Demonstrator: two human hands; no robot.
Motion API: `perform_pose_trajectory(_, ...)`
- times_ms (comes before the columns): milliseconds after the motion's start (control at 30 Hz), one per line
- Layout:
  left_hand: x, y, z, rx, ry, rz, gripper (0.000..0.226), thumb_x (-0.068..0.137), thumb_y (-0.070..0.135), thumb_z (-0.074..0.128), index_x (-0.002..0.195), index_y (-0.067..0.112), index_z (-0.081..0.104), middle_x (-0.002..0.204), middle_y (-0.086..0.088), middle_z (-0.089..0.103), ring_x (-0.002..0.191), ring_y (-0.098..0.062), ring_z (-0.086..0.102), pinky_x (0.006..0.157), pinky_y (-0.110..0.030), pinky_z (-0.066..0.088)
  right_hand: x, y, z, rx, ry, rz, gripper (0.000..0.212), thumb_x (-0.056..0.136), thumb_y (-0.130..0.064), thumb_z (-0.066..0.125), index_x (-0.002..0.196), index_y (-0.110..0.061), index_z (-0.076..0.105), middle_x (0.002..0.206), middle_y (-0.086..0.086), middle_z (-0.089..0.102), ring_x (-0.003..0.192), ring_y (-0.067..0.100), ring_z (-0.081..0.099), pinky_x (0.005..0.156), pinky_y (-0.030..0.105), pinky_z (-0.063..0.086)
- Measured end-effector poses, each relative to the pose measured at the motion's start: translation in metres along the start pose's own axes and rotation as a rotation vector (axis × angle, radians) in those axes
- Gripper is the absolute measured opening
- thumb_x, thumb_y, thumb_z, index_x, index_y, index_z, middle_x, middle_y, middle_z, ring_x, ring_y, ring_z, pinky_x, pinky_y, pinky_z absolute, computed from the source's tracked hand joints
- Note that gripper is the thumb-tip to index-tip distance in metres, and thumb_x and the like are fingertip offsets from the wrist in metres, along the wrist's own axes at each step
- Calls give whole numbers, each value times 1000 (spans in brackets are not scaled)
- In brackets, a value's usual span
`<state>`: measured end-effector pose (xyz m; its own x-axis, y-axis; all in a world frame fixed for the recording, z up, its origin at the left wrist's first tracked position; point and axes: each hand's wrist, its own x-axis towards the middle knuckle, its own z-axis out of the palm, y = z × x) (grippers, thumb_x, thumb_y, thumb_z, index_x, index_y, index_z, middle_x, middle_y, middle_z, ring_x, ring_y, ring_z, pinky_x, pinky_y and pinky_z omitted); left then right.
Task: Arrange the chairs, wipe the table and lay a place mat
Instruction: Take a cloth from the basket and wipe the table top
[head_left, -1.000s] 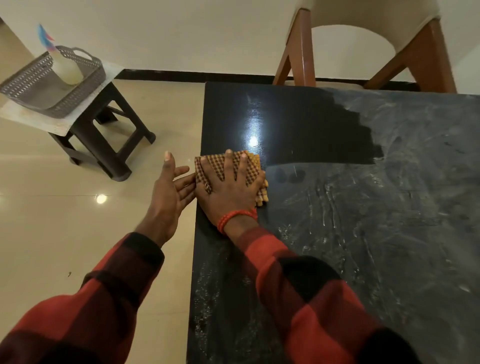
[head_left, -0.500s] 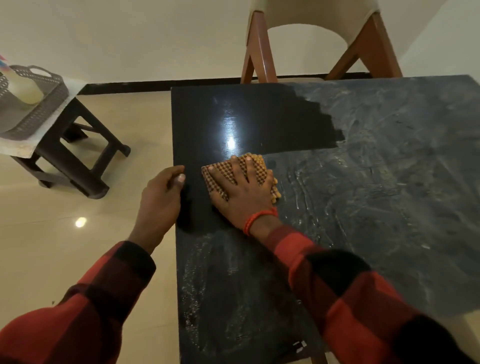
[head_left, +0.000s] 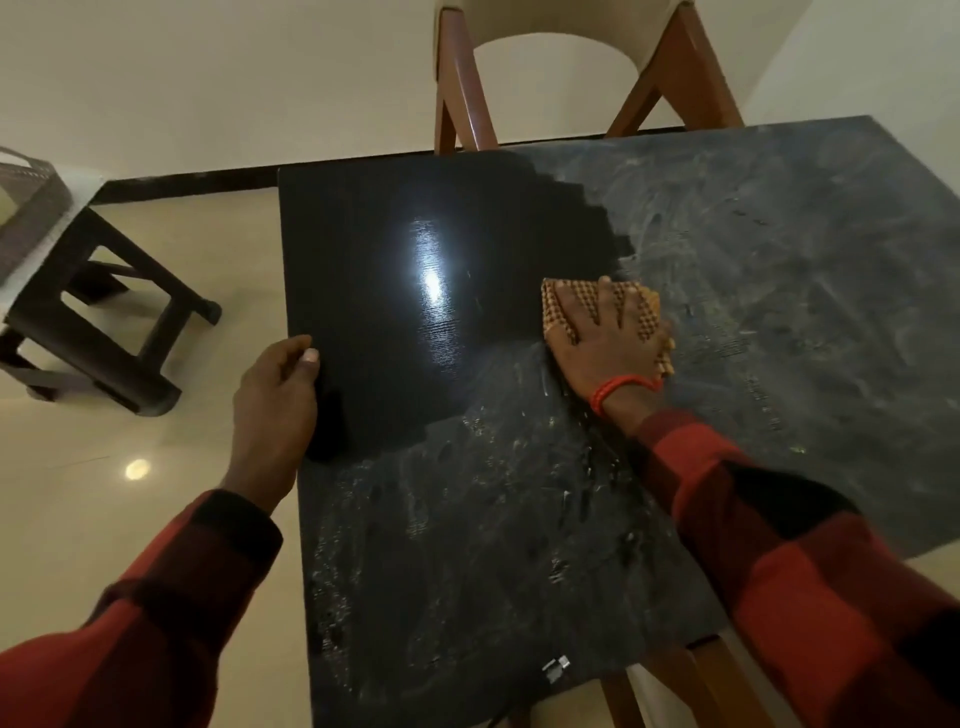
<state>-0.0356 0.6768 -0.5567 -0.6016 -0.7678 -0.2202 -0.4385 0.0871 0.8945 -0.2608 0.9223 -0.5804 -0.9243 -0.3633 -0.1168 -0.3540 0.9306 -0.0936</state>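
The black glossy table (head_left: 395, 270) fills the middle of the view, shiny at its far left part and smeared with streaks elsewhere. An orange checked cloth (head_left: 563, 301) lies flat on it near the centre. My right hand (head_left: 610, 340) presses down on the cloth with fingers spread. My left hand (head_left: 275, 400) grips the table's left edge, thumb on top. A chair (head_left: 457, 88) with brown wooden legs and a cream seat stands at the far side. Another wooden chair part (head_left: 654, 686) shows under the near edge.
A dark plastic stool (head_left: 104, 332) stands on the tiled floor to the left, carrying a grey woven basket (head_left: 26, 213) on a white sheet. A cream wall with a dark skirting runs behind the table.
My right hand has slid the cloth rightwards from the table's left edge toward the centre. My left hand went from open beside the edge to gripping it.
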Motion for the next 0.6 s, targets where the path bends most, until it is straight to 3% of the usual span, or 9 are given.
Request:
perform_pose_trajectory(233,5,-8,0,-152,42,-61,32,106,30,43,132,31,61,137,9,58,128,-14,53,111,-47,42,-47,-53,19,2,69,-215,64,92,-62,19,155,-50,22,169,6,12,154,40,6,112,77,3)
perform_pose_trajectory(400,1,-1,4,-300,166,-117,30,106,25,46,131,24,63,132,9,61,122,-9,57,102,-30,47,-89,-143,34,100,31,-453,66,88,-63,28,152,-49,32,169,9,15,154,41,8,111,76,-4)
perform_pose_trajectory(467,-1,-1,-2,-349,213,-166,31,105,25,50,133,19,62,131,5,63,119,-9,60,99,-28,50,-113,-174,39,125,17,-577,62,93,-63,37,153,-47,32,169,10,13,154,41,6,111,76,-7)
perform_pose_trajectory(600,-16,-17,-11,-317,229,-189,32,105,29,52,132,17,63,130,0,63,118,-13,61,95,-30,49,-138,-185,40,126,-21,-688,67,94,-66,42,156,-45,25,169,9,10,154,40,3,113,75,2)
